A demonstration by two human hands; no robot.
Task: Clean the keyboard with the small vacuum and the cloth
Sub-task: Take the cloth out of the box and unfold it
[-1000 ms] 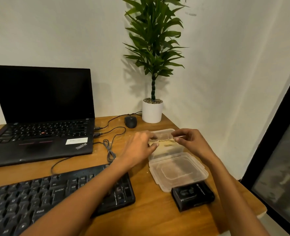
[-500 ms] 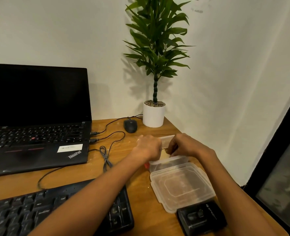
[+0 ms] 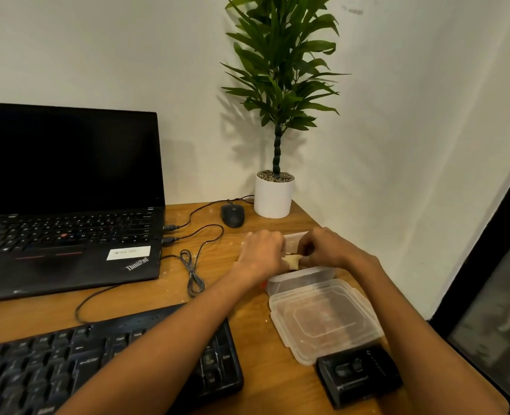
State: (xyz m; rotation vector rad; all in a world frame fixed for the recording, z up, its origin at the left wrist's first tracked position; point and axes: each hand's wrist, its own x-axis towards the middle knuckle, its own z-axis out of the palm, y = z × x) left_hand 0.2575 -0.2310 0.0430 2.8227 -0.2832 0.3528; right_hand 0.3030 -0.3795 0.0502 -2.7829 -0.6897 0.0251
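Note:
A black external keyboard (image 3: pixel 38 372) lies at the front left, partly under my left forearm. A clear plastic container (image 3: pixel 301 277) stands open on the desk's right side, its clear lid (image 3: pixel 322 322) lying flat just in front of it. My left hand (image 3: pixel 259 253) and my right hand (image 3: pixel 322 250) meet over the container with curled fingers. Between them they pinch a pale yellow cloth (image 3: pixel 292 260), mostly hidden by the fingers. A small black boxy device (image 3: pixel 358 372), possibly the vacuum, sits at the front right near the desk edge.
An open black laptop (image 3: pixel 68 235) stands at the left. Its cables (image 3: pixel 192 274) loop across the wooden desk (image 3: pixel 158 295). A black mouse (image 3: pixel 232 215) and a potted plant (image 3: pixel 273 196) sit at the back corner. The desk's right edge is close to the container.
Both hands have moved from the container's rim to its inside and closed together on the pale cloth. The view has shifted slightly, bringing the lid and black device lower.

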